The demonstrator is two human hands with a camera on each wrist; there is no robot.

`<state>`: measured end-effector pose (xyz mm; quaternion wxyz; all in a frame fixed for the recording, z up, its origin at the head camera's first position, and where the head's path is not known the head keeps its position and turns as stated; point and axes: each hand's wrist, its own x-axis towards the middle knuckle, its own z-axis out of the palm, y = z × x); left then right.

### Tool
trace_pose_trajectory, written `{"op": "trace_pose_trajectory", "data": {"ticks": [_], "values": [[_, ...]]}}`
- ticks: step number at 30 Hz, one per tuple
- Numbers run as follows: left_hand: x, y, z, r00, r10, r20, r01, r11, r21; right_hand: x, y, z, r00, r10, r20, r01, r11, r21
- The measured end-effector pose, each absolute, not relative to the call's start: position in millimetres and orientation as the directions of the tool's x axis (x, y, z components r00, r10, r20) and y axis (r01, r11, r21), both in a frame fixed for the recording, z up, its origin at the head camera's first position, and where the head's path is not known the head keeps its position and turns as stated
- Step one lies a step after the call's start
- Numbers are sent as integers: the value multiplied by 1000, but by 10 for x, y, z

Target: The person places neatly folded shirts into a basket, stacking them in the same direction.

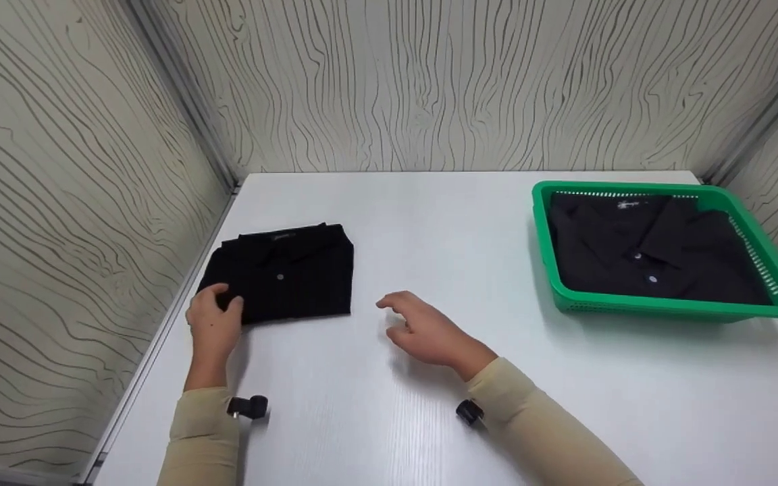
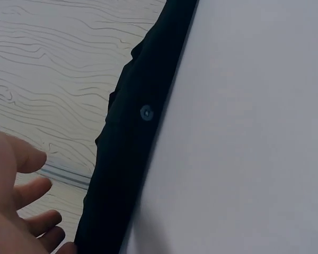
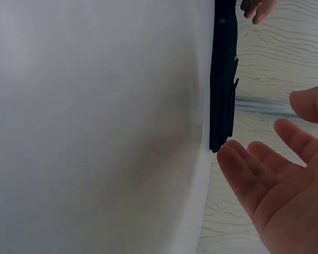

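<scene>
A black folded shirt (image 1: pixel 301 283) lies flat on the left part of the white table, collar toward the back wall, with one button showing. My left hand (image 1: pixel 215 320) is at the shirt's near left corner, its fingers loosely bent and spread; whether they touch the cloth I cannot tell. In the left wrist view, no cloth shows between the fingers of the left hand (image 2: pixel 16 201). To the right of the shirt, my right hand (image 1: pixel 429 331) hovers over the table, apart from it, fingers relaxed and holding nothing. The right wrist view shows the right hand (image 3: pixel 286 185) with fingers spread.
A green plastic basket (image 1: pixel 672 307) stands at the right of the table, holding a dark folded shirt (image 1: pixel 713 256) with two buttons showing. Wood-grain patterned panels (image 1: pixel 423 81) close off the back and sides of the white table (image 1: pixel 335 405).
</scene>
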<state>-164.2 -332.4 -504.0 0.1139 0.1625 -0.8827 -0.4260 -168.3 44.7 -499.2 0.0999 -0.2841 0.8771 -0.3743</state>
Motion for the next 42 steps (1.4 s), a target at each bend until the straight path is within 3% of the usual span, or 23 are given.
{"op": "trace_pose_trajectory", "data": {"ticks": [7,12,21,25,30,38,42], "values": [[-1650,-3555,-5085,-939,-325,-108,-285,564,775,-1712,-170,-4902,-739,-673,11,-563,609,-559],[-1706,-3666,-5193,-938,-267,-219,-343,655,673,-1762,-592,-4856,-713,-700,-30,-609,640,-469],[-1847,-3810,-5116,-926,-237,-294,-376,645,665,-1985,-875,-4859,-785,-615,-68,-512,708,-487],[-1950,-3751,-5110,-912,-290,-291,-409,694,592,-2096,-859,-4921,-804,-586,-103,-469,730,-497],[-2026,-3581,-5163,-913,-357,-198,-407,826,391,-2126,-860,-4980,-805,-559,-198,-417,772,-480],[-1996,-3288,-5178,-946,-322,-28,-323,936,139,-2148,-822,-4943,-747,-602,-283,-533,796,-285],[-1966,-3217,-5178,-945,-326,-16,-326,936,135,-2153,-754,-4955,-738,-611,-287,-560,791,-245]]}}
